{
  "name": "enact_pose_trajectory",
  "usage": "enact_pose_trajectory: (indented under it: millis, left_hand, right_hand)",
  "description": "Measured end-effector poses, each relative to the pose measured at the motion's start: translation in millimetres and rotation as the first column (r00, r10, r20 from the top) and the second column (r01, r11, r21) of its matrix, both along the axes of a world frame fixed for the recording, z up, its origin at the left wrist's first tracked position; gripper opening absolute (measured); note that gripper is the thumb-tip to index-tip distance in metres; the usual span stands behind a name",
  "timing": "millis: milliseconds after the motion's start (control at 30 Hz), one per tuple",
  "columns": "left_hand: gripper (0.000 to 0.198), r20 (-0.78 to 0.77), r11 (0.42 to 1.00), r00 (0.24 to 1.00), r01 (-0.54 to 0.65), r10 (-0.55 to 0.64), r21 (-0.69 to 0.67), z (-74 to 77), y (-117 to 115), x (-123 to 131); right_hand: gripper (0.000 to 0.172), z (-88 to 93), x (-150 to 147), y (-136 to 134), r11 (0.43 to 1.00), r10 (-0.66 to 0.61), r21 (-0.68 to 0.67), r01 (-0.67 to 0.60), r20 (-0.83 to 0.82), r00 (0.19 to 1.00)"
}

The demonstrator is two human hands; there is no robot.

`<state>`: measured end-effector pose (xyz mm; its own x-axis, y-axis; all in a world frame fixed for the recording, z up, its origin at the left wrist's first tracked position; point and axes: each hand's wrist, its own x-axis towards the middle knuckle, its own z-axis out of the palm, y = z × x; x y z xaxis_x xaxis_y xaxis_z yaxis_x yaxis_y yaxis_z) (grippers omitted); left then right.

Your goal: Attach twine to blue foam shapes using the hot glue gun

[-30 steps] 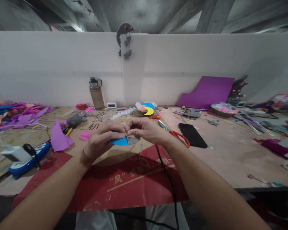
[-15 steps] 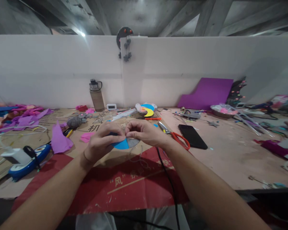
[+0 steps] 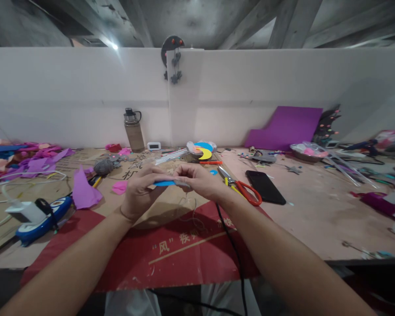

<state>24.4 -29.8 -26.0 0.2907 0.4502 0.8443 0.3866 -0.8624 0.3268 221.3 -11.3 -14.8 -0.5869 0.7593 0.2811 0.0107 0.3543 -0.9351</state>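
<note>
In the middle, above the cardboard, my left hand [image 3: 138,186] is closed on the left side of a flat blue piece [image 3: 165,183], now seen almost edge-on. Grey yarn covers its right part, mostly hidden by my fingers. At that right end my right hand [image 3: 199,181] is closed, thumb and forefinger pinched at the yarn-covered part. A thin loop of yarn [image 3: 195,213] hangs below the right hand. Red-handled scissors [image 3: 248,193] lie just right of that hand, beside a black phone [image 3: 266,188].
A red printed sheet [image 3: 131,259] lies at the front, crossed by a black cable [image 3: 233,245]. Left are a blue power strip [image 3: 44,224], purple felt [image 3: 84,189] and a grey yarn ball [image 3: 103,166]. A bottle [image 3: 134,134] and purple board [image 3: 288,129] stand at the back.
The blue piece has tilted from showing its face to nearly edge-on. My right fingers have come down over its grey part, and both hands still hold on.
</note>
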Motion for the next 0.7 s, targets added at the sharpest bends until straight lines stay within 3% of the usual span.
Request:
enact_pose_trajectory:
  millis: [33, 100, 167, 233, 333, 400, 500, 567, 600, 700]
  left_hand:
    - [0.01, 0.062, 0.991, 0.997, -0.043, 0.051, -0.123, -0.5, 0.7, 3.0]
    - [0.014, 0.21, 0.914, 0.967, -0.051, 0.146, -0.402, -1.1, 3.2, 9.3]
    - [0.02, 0.387, 0.79, 0.904, 0.099, 0.183, -0.605, -1.7, 7.0, 14.8]
    - [0.025, 0.527, 0.696, 0.822, 0.251, 0.213, -0.673, -2.5, 11.3, 18.4]
    - [0.027, 0.613, 0.645, 0.756, 0.353, 0.229, -0.677, -4.5, 16.4, 18.8]
    - [0.025, 0.603, 0.667, 0.773, 0.345, 0.196, -0.66, -5.4, 18.0, 15.7]
    - [0.018, 0.434, 0.824, 0.896, 0.174, 0.095, -0.54, -3.4, 17.3, 7.9]
    - [0.011, 0.25, 0.947, 0.967, 0.037, 0.046, -0.32, 0.3, 15.4, 2.4]
    - [0.008, 0.182, 0.979, 0.983, 0.002, 0.035, -0.203, 2.2, 14.4, -0.1]
    - [0.008, 0.019, 0.999, 1.0, 0.002, -0.002, 0.051, 5.9, 12.5, -6.5]
  right_hand:
    - [0.024, -3.5, -2.2, 1.2, 0.999, -0.002, -0.051, 0.0, -0.033, 0.999]
    - [0.026, -11.2, -7.6, 3.5, 0.993, -0.019, -0.121, 0.007, -0.099, 0.995]
    - [0.025, -18.3, -13.4, 5.0, 0.989, -0.063, -0.142, 0.045, -0.127, 0.99]
    - [0.024, -23.3, -18.2, 4.9, 0.987, -0.117, -0.123, 0.104, -0.102, 0.988]
    - [0.023, -26.7, -22.0, 3.9, 0.979, -0.188, -0.094, 0.183, -0.054, 0.981]
    - [0.025, -27.2, -22.3, 4.4, 0.971, -0.217, -0.122, 0.206, -0.08, 0.973]
    - [0.03, -26.8, -20.0, 8.3, 0.967, -0.183, -0.207, 0.148, -0.163, 0.969]
    - [0.036, -25.7, -16.5, 11.9, 0.959, -0.173, -0.258, 0.121, -0.19, 0.966]
    - [0.04, -24.7, -14.2, 13.4, 0.95, -0.189, -0.282, 0.132, -0.184, 0.965]
    - [0.05, -20.1, -6.7, 15.0, 0.92, -0.26, -0.331, 0.209, -0.118, 0.958]
